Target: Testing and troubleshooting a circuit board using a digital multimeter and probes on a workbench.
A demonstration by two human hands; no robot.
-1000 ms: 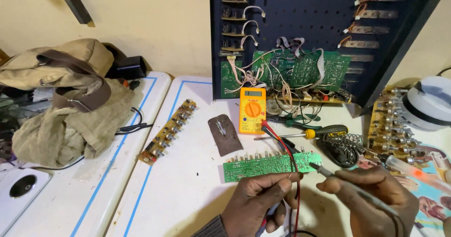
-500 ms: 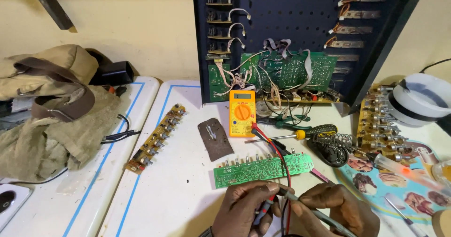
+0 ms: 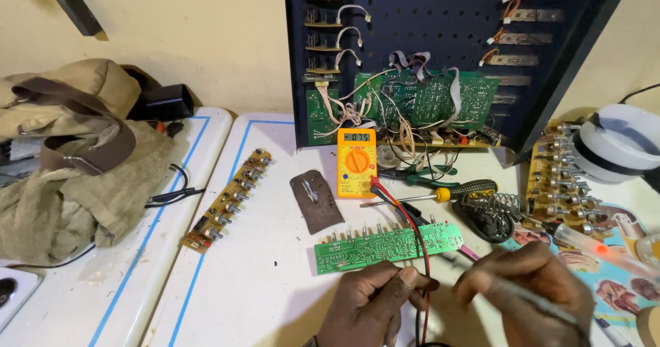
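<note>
Just below the green circuit board (image 3: 388,247), the left hand (image 3: 375,302) pinches the probe leads (image 3: 421,264); the right hand (image 3: 529,292) grips a probe (image 3: 481,278).

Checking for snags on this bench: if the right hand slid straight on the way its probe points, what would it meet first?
Probably the green circuit board: the right hand aims its probe up-left at the board's right end. Depth is unclear, so the tip may already touch it.

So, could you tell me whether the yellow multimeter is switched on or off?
On. The yellow multimeter lies flat on the white table, and its display shows dark digits; red and black leads run from it towards the hands.
</note>
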